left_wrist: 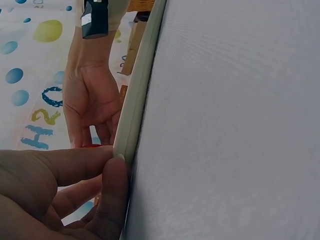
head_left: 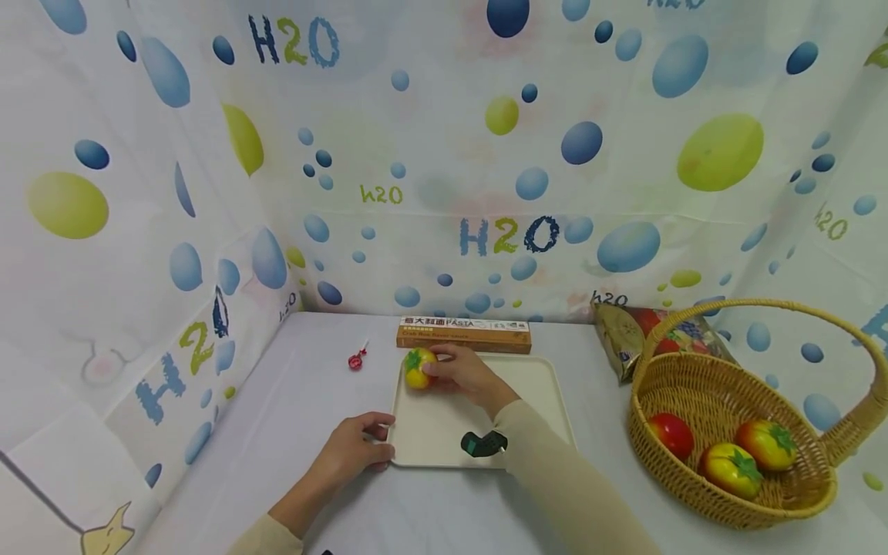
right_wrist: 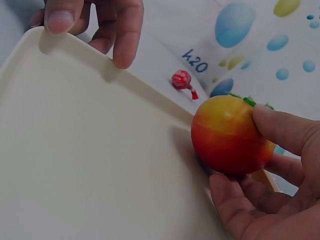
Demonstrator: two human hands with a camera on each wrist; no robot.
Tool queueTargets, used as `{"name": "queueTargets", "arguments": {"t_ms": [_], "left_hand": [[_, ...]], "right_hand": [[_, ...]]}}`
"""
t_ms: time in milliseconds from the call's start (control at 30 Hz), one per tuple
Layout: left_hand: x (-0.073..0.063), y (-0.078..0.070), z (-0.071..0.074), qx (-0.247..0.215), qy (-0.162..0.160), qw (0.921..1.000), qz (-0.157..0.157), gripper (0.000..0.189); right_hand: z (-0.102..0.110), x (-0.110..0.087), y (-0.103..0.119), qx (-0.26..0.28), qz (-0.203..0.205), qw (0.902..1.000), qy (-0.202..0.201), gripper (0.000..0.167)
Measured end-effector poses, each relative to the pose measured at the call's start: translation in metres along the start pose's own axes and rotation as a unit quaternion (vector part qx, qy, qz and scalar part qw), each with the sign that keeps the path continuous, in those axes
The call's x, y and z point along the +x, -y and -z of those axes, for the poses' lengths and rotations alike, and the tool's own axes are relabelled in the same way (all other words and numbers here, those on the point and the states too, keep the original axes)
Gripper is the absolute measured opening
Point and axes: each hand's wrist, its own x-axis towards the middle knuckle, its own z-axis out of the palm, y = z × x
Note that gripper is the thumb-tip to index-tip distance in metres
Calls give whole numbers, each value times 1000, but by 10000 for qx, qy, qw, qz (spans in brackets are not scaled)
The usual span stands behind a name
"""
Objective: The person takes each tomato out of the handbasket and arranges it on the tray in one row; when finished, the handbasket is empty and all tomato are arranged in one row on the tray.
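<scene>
- Our right hand (head_left: 468, 375) grasps a round yellow-and-red fruit with a green leafy top (head_left: 416, 370), smooth and plastic-looking; thumb on one side, fingers curled under and round the other.
- Fruit's place: at the far left corner of a cream rectangular tray with a low raised rim (head_left: 437, 433), by the left edge. We cannot tell whether it touches the tray.
- Key relation, as we judge it: the fruit lies leftward of our right palm, at the fingertips, with the tray's bare surface spreading to the right and nearer to us.
- Fruit nearly round, no clear long axis; leafy top beside the thumb. The tray's longer side runs left to right.
- Our left hand (head_left: 358, 444) pinches the tray's left rim near the front corner, thumb and forefinger on the edge. It sits nearer to us than the fruit, well apart from it.
- Just behind the tray: a long brown-and-white cardboard pasta box (head_left: 463, 338). Left of the fruit, on the cloth: a red-wrapped lollipop (head_left: 356, 361).
- Well to the right: a tan woven basket with an arched handle (head_left: 687, 493), three fruits inside. Our right hand is the nearer to it.
</scene>
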Motion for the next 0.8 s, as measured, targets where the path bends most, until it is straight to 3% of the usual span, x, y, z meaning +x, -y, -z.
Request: {"name": "queueTargets", "arguments": {"t_ms": [433,800], "left_hand": [[-3,2,0,-83,125,9998,-93,51],[0,0,1,-47,43,10000,-53,51]], "right_hand": [[-9,8,-4,-130,-170,9996,-194,56],[-10,11,-1,-221,-172,9995,-149,53]]}}
